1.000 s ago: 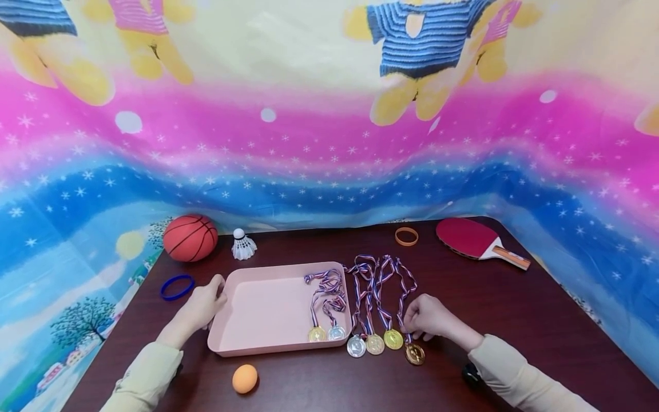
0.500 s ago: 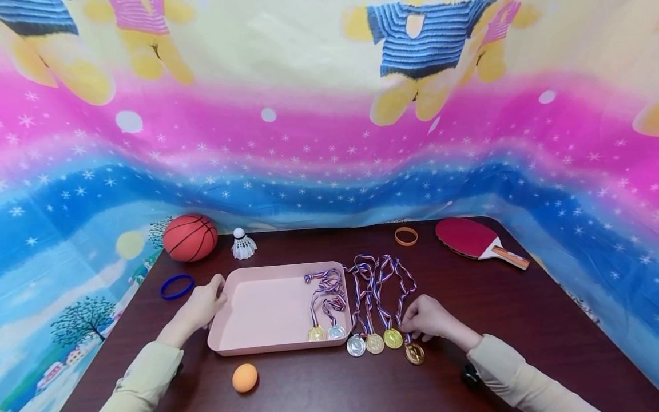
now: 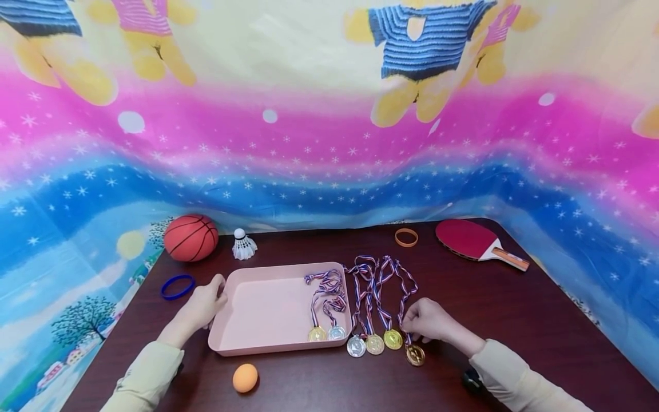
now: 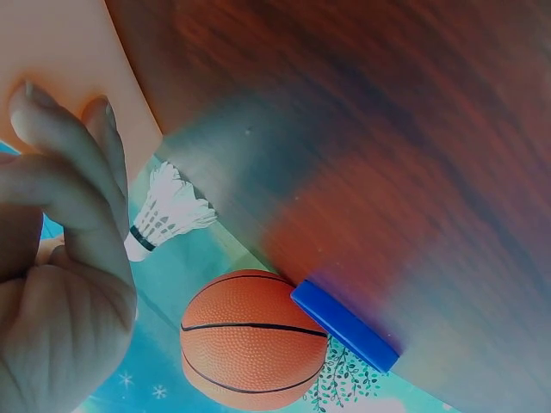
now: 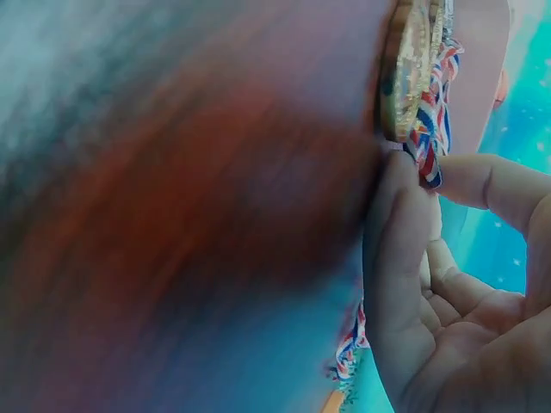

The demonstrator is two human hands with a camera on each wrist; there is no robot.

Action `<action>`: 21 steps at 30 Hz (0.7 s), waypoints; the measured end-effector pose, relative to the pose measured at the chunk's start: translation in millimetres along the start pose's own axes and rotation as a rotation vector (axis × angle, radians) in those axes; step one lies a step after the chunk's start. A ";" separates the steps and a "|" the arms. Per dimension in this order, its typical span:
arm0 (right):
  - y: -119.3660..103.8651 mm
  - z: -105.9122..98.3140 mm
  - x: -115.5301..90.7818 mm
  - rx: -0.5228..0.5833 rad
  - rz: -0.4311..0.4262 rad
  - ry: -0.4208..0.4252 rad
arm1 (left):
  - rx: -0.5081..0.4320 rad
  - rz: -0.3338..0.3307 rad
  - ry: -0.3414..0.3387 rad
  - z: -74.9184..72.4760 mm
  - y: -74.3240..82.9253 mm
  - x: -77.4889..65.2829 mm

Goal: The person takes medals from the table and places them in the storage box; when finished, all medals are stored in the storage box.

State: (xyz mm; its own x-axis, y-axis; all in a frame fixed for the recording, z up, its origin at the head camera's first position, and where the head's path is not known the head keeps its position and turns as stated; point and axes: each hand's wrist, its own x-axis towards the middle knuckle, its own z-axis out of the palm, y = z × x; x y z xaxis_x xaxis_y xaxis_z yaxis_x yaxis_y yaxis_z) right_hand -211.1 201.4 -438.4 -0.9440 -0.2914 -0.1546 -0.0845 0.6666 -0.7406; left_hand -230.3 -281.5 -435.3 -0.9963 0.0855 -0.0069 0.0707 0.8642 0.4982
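A person sits to a dark red-brown wooden table [image 3: 494, 309], both bare hands engaged. From where I stand, the right hand [image 3: 429, 319] pinches a red, white and blue striped fabric ribbon [image 5: 425, 146] between thumb and finger, just above its round dark-gold metal medal [image 3: 415, 355]. This medal lies rightmost in a row of four, outside a shallow pink rectangular tray [image 3: 262, 347]. The left hand [image 3: 206, 300] curls its fingers on the tray's left wall and appears to grip it.

For good handling, the pinch is best kept near the disc, where the ribbon should twist least; any lift ought to be slow, since the loose upper loops could snag on a neighbouring gold-coloured round medal [image 3: 393, 339]. A firm left hand would keep the tray from sliding.

Hard to make out: the right hand covers part of the ribbon, and the loops tangle, so which belongs to which disc is uncertain. The left thumb is hidden; seen from that wrist, only the tray's corner shows. Seen from the right wrist, the tabletop is blurred.
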 end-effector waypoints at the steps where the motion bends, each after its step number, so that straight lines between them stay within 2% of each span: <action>1: -0.3 -0.9 -0.3 0.011 0.000 0.001 | 0.000 0.001 0.002 0.0 -0.1 0.1; 8: 1.2 -7.5 2.2 0.115 0.030 -0.041 | 0.000 0.000 0.002 -0.1 -0.2 0.4; 21: 14.1 -15.0 7.9 0.286 0.091 -0.217 | -0.006 -0.002 0.003 -0.1 -0.5 0.5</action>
State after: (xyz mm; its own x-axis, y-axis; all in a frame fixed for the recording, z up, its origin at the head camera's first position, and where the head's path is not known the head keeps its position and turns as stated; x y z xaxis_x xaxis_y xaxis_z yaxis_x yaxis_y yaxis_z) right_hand -224.5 218.8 -440.3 -0.8516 -0.3988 -0.3401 0.1181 0.4862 -0.8658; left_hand -230.8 -281.9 -435.5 -0.9966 0.0822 -0.0050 0.0686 0.8614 0.5032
